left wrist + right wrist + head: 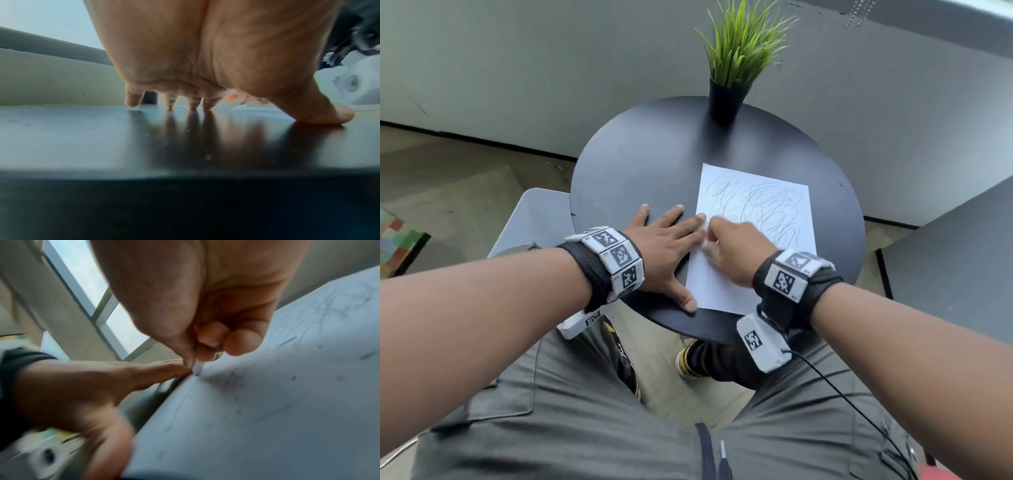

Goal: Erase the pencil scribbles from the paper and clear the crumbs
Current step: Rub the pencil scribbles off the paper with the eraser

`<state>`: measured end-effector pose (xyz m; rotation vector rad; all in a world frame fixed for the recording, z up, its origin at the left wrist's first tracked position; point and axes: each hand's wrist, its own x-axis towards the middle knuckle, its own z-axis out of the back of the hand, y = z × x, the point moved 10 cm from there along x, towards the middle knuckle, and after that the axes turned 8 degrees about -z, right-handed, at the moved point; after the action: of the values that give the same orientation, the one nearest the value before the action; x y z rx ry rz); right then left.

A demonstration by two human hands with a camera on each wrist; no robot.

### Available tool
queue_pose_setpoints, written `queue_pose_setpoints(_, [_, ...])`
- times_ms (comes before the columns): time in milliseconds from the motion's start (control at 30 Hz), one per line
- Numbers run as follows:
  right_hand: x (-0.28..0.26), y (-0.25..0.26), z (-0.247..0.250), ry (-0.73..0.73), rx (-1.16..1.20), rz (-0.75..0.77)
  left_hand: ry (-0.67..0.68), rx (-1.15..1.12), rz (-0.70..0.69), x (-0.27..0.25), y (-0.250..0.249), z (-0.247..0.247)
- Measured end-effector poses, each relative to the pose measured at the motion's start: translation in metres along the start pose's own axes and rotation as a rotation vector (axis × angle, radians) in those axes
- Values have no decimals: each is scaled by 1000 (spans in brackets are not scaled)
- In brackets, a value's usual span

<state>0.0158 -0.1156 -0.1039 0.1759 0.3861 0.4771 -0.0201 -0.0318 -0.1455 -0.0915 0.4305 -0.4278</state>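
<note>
Left hand [666,240] lay flat and spread on the dark round table [640,161], fingers straight, holding nothing. Its forefinger tip reached onto the left edge of the paper [722,287] and its thumb pressed down at the sheet's near left corner — a pinning hold, by the look of it. The left-wrist view agreed: fingertips [193,106] and thumb were planted on the glossy top.

Right hand [736,250] sat just beside it on the sheet, fingers curled. In the right-wrist view, thumb and fingers pinched a small white eraser [197,367], its darkened tip touching the paper close to the left forefinger. That view was blurred.

Pencil scribbles [760,209] covered the far and middle part of the sheet; the near part looked mostly blank, with a few faint strokes. Dark flecks on the paper [368,354] could be crumbs or leftover marks — could not tell.

Judgement: erasing step in hand, early; most of the scribble remained. Next move called for rubbing away from the pinned edge, rightward and toward the far side, with the left hand keeping the sheet from creasing. Crumb clearing not yet begun.

Potted plant [736,61] stood at the table's far edge, well apart from the paper.
</note>
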Motion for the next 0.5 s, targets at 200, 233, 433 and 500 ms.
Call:
queue_pose_setpoints(200, [6, -3, 5, -4, 35, -16, 1, -13, 3, 0, 1, 1])
queue_pose_setpoints(233, [6, -5, 5, -18, 32, -37, -1, -11, 3, 0, 1, 0])
queue_pose_setpoints(433, [-2, 0, -6, 75, 23, 16, 16, -11, 11, -2, -1, 2])
queue_pose_setpoints(500, [6, -16, 8, -15, 66, -73, 15, 8, 16, -1, -1, 2])
